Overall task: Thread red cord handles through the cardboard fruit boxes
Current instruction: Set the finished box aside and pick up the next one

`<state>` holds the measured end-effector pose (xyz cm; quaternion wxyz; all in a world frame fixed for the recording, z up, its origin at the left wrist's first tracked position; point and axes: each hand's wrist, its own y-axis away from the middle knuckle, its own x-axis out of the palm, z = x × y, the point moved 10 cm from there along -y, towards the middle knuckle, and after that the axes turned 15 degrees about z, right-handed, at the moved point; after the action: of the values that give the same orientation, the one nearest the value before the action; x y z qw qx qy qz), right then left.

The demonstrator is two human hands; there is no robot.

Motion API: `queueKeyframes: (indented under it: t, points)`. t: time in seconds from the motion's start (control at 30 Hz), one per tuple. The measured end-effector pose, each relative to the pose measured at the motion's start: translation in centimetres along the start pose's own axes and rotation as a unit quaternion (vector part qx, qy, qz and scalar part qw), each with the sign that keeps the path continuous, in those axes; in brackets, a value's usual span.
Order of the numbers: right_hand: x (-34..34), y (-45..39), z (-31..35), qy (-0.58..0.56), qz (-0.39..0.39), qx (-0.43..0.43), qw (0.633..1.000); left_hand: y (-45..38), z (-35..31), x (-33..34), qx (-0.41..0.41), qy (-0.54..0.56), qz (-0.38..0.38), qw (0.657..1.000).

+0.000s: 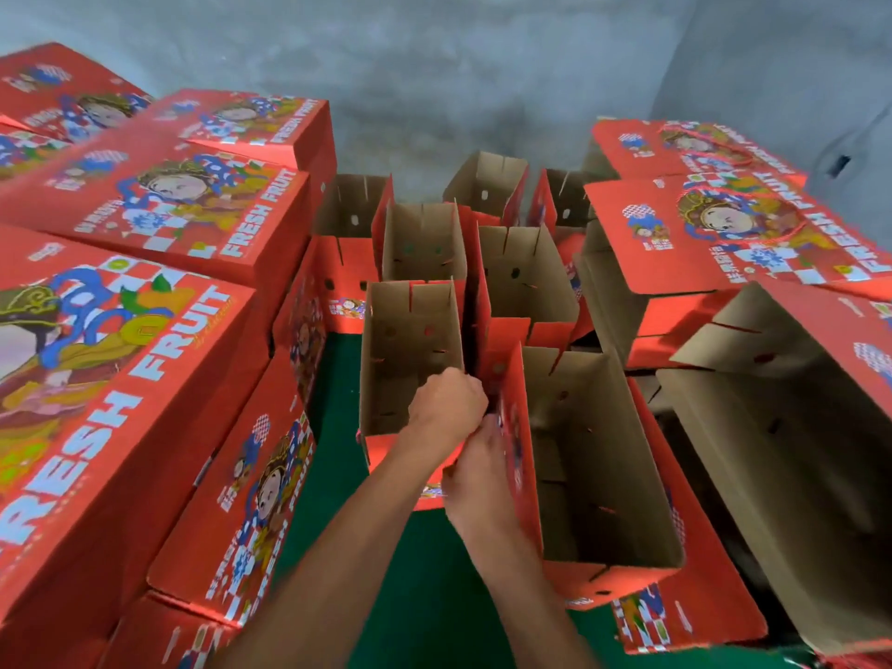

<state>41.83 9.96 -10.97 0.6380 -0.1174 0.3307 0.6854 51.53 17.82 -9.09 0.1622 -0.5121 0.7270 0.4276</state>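
Two open cardboard fruit boxes stand side by side in front of me, brown inside and red outside. My left hand [446, 403] sits at the near right wall of the left open box [410, 350], its fingers curled over that wall's edge. My right hand [475, 475] lies against the red outer wall of the right open box [603, 456], with its fingertips hidden in the narrow gap between the boxes. Small holes show in the box walls. No red cord is plainly visible; the gap hides whatever lies between my hands.
Several more open boxes [521, 272] stand behind on a green floor [425, 596]. Closed "FRESH FRUIT" boxes [159, 210] are stacked on the left. On the right lie lids and tilted boxes [782, 388]. A grey wall [458, 79] closes off the back.
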Motion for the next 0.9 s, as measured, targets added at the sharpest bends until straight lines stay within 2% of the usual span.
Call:
queueKeyframes:
  t: [0.1, 0.17, 0.37, 0.57, 0.63, 0.73, 0.83, 0.9]
  points:
    - [-3.6, -1.0, 2.5, 0.027, -0.045, -0.040, 0.998, -0.5, -0.6, -0.3, 0.045, 0.064, 0.043, 0.996]
    - [-5.4, -1.3, 3.4, 0.022, -0.081, -0.057, 0.995, -0.7, -1.1, -1.1, 0.070, 0.070, 0.042, 0.994]
    - [-7.7, -3.5, 6.8, 0.003, -0.094, -0.099, 0.991, -0.6, -3.1, -5.2, 0.097, 0.072, -0.021, 0.992]
    - [-12.3, -10.6, 12.9, 0.112, -0.104, -0.154, 0.976, -2.1, -6.4, -13.9, 0.149, -0.032, -0.120, 0.981]
    - [-14.0, -14.2, 14.2, 0.164, -0.100, -0.138, 0.972, -3.9, -7.3, -15.4, 0.167, -0.089, -0.099, 0.977]
    - [-16.0, -20.4, 15.0, 0.216, -0.085, -0.107, 0.967, -8.0, -8.4, -14.9, 0.183, -0.202, -0.008, 0.962]
    - [-17.6, -26.7, 15.6, 0.253, -0.080, -0.102, 0.959, -12.2, -8.2, -12.6, 0.148, -0.302, 0.087, 0.938]
    - [-18.2, -30.6, 16.1, 0.265, -0.068, -0.107, 0.956, -14.8, -7.5, -11.4, 0.118, -0.321, 0.125, 0.931]
